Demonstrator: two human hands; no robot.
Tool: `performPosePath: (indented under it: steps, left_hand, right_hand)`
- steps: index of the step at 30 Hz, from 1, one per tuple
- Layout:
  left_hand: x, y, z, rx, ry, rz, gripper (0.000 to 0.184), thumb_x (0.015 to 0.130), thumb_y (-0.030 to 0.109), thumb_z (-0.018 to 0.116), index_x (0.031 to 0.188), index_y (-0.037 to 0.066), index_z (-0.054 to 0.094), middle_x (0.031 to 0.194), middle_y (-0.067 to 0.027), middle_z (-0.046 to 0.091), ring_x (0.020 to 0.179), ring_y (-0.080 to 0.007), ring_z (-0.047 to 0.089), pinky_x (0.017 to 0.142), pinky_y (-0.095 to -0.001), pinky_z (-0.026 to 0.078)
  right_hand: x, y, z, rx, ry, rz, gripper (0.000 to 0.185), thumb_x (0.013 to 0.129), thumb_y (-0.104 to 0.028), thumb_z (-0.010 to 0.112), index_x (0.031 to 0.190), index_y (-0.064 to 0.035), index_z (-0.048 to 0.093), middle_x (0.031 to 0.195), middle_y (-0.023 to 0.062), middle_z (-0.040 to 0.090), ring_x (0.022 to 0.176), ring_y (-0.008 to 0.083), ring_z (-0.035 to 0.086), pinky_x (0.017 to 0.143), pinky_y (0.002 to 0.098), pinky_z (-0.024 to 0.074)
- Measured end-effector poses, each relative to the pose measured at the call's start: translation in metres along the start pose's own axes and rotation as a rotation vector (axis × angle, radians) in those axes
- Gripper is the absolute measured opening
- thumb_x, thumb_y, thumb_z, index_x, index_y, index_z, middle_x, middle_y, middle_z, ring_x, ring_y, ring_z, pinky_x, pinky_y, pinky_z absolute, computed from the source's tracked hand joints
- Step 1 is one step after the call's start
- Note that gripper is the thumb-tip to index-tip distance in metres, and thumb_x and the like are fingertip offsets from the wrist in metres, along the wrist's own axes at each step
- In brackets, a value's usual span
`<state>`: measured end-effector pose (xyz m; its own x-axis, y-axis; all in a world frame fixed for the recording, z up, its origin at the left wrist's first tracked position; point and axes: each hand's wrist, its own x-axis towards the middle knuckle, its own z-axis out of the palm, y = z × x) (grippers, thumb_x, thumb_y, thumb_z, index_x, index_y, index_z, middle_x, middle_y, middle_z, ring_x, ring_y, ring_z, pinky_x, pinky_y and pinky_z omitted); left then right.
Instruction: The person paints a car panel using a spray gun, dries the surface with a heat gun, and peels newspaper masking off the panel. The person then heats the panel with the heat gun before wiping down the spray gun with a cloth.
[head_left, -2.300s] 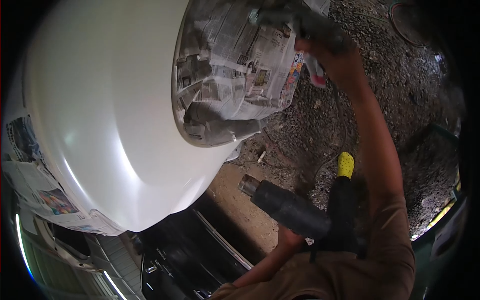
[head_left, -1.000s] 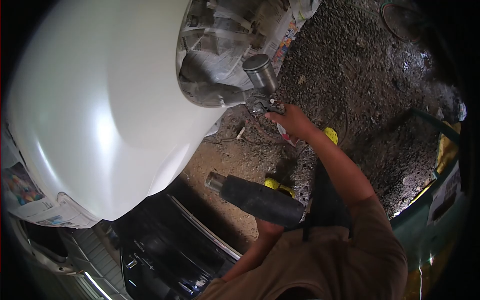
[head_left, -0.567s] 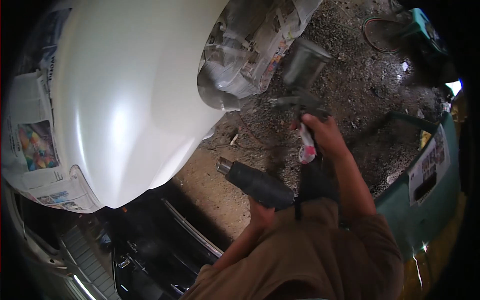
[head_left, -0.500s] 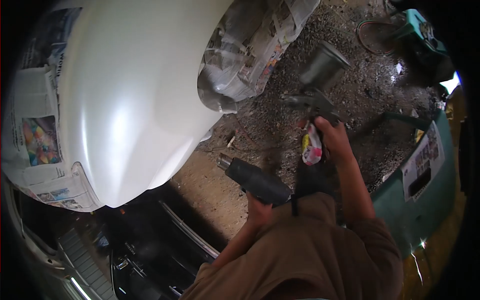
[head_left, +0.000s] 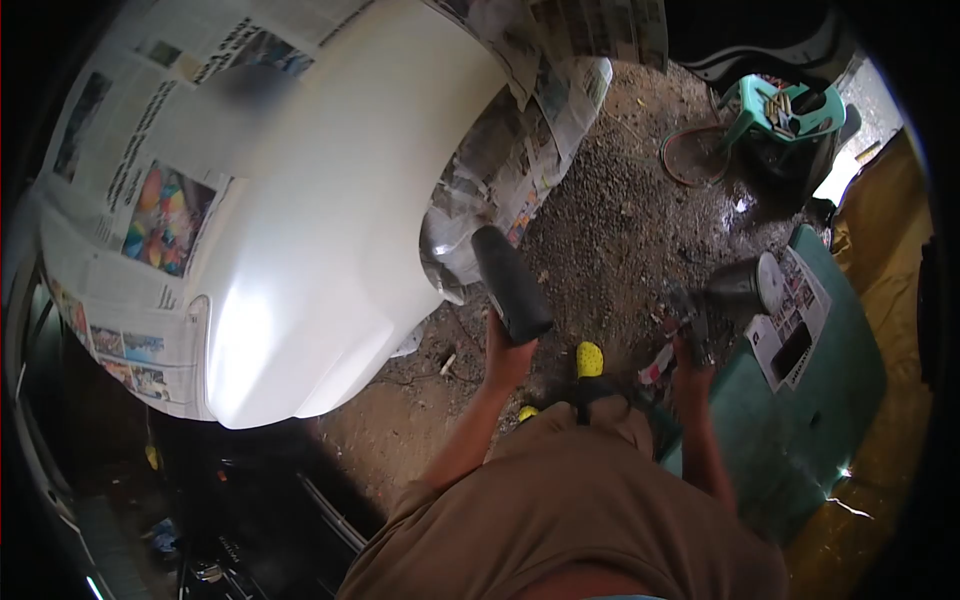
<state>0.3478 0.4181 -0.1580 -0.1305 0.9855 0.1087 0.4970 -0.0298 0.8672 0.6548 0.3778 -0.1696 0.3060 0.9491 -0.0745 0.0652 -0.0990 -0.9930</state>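
Note:
My left hand (head_left: 508,355) is wrapped round the grip of a dark heat gun (head_left: 512,285). It points up and away, beside the glossy white car panel (head_left: 300,230). On the right, my right hand (head_left: 692,368) is closed on a spray gun (head_left: 690,318) with a metal cup (head_left: 745,285), tilted to the right. A red and white crumpled piece (head_left: 656,365) shows beside that hand; whether it is cloth or paper I cannot tell. Newspaper (head_left: 135,190) covers the areas around the white panel, and the wheel arch (head_left: 465,215) is masked too.
To the right stands a green table (head_left: 820,420) bearing a newspaper sheet and a dark phone-like object (head_left: 793,353). Farther back, a green stool (head_left: 790,110) holds tools, with a hose (head_left: 690,158) beside it. Yellow footwear (head_left: 590,360) shows on the gravel floor. A dark car part lies lower left.
The heat gun has swung to point up and away, towards the wheel arch. My right hand has moved down and right with the spray gun, whose cup is now near the table. The camera view has shifted.

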Motion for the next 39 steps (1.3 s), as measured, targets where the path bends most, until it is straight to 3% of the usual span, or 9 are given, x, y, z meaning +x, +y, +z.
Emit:
performPosePath:
  steps: [8, 10, 13, 17, 20, 23, 26, 29, 39]
  left_hand:
    - [0.005, 0.009, -0.066, -0.052, 0.081, 0.069, 0.068, 0.078, 0.007, 0.074, 0.137, 0.003, 0.040, 0.125, -0.0182, 0.057, 0.113, -0.0304, 0.058, 0.096, -0.0403, 0.045]
    - [-0.005, -0.007, -0.089, -0.127, 0.126, 0.077, 0.056, 0.079, 0.009, 0.075, 0.129, 0.001, 0.049, 0.120, -0.0177, 0.060, 0.111, -0.0298, 0.059, 0.095, -0.0389, 0.046]
    - [-0.032, -0.006, -0.128, -0.183, 0.233, 0.136, 0.048, 0.080, 0.012, 0.076, 0.122, 0.000, 0.057, 0.117, -0.0171, 0.062, 0.109, -0.0287, 0.060, 0.094, -0.0379, 0.046]
    - [-0.087, -0.012, -0.180, -0.205, 0.310, 0.041, 0.047, 0.080, 0.016, 0.078, 0.119, 0.000, 0.058, 0.115, -0.0157, 0.063, 0.108, -0.0279, 0.060, 0.094, -0.0373, 0.046]
    - [-0.131, -0.037, -0.215, 0.114, 0.344, 0.033, 0.047, 0.081, 0.019, 0.078, 0.118, -0.001, 0.058, 0.113, -0.0149, 0.063, 0.106, -0.0271, 0.061, 0.092, -0.0388, 0.047]
    - [-0.175, 0.009, -0.265, -0.096, 0.415, -0.265, 0.041, 0.082, 0.017, 0.076, 0.114, -0.001, 0.059, 0.109, -0.0123, 0.064, 0.101, -0.0230, 0.062, 0.088, -0.0387, 0.049]
    - [-0.214, -0.039, -0.289, -0.266, 0.627, -0.248, 0.030, 0.083, 0.010, 0.073, 0.108, 0.000, 0.060, 0.100, -0.0084, 0.063, 0.093, -0.0185, 0.061, 0.083, -0.0363, 0.051]
    - [-0.247, -0.034, -0.320, -0.514, 0.814, -0.151, 0.028, 0.083, 0.009, 0.073, 0.107, 0.002, 0.060, 0.093, -0.0065, 0.063, 0.085, -0.0177, 0.064, 0.078, -0.0324, 0.051]
    - [-0.338, -0.131, -0.334, -0.803, 1.216, -0.279, 0.022, 0.080, -0.001, 0.063, 0.100, 0.006, 0.057, 0.091, -0.0046, 0.056, 0.079, -0.0162, 0.059, 0.077, -0.0330, 0.052]
  right_hand:
    - [-0.083, 0.012, 0.005, -0.106, 0.084, -0.125, 0.026, 0.097, -0.008, 0.054, 0.121, -0.0020, 0.063, 0.113, 0.0048, 0.067, 0.102, 0.0135, 0.058, 0.088, 0.0292, 0.0435]
    - [-0.103, -0.001, 0.014, -0.196, 0.023, -0.172, 0.026, 0.097, -0.008, 0.054, 0.119, -0.0015, 0.065, 0.112, 0.0049, 0.067, 0.101, 0.0142, 0.058, 0.088, 0.0295, 0.0435]
    - [-0.137, -0.033, 0.040, 0.049, 0.024, -0.015, 0.024, 0.094, -0.010, 0.062, 0.116, -0.0019, 0.069, 0.106, 0.0018, 0.066, 0.095, 0.0119, 0.059, 0.084, 0.0276, 0.0459]
    - [-0.161, -0.013, 0.054, -0.172, -0.049, -0.091, 0.027, 0.095, -0.012, 0.061, 0.119, -0.0027, 0.067, 0.105, 0.0011, 0.068, 0.093, 0.0104, 0.060, 0.080, 0.0272, 0.0469]
    - [-0.169, -0.007, 0.070, -0.237, -0.122, -0.213, 0.027, 0.096, -0.014, 0.062, 0.120, -0.0030, 0.066, 0.108, 0.0019, 0.067, 0.096, 0.0111, 0.060, 0.082, 0.0284, 0.0466]
    - [-0.176, -0.025, 0.096, -0.084, -0.252, -0.092, 0.027, 0.096, -0.014, 0.062, 0.120, -0.0025, 0.064, 0.111, 0.0031, 0.067, 0.100, 0.0123, 0.060, 0.087, 0.0294, 0.0459]
    - [-0.180, -0.026, 0.110, -0.101, -0.339, -0.054, 0.026, 0.096, -0.014, 0.063, 0.120, -0.0022, 0.063, 0.112, 0.0041, 0.067, 0.103, 0.0137, 0.060, 0.091, 0.0303, 0.0452]
    - [-0.187, -0.029, 0.122, -0.010, -0.417, -0.069, 0.028, 0.096, -0.014, 0.062, 0.122, -0.0027, 0.063, 0.113, 0.0045, 0.067, 0.102, 0.0142, 0.060, 0.091, 0.0308, 0.0452]
    - [-0.201, -0.023, 0.117, -0.154, -0.475, -0.040, 0.030, 0.096, -0.016, 0.063, 0.123, -0.0034, 0.063, 0.113, 0.0042, 0.068, 0.099, 0.0137, 0.060, 0.090, 0.0302, 0.0450]
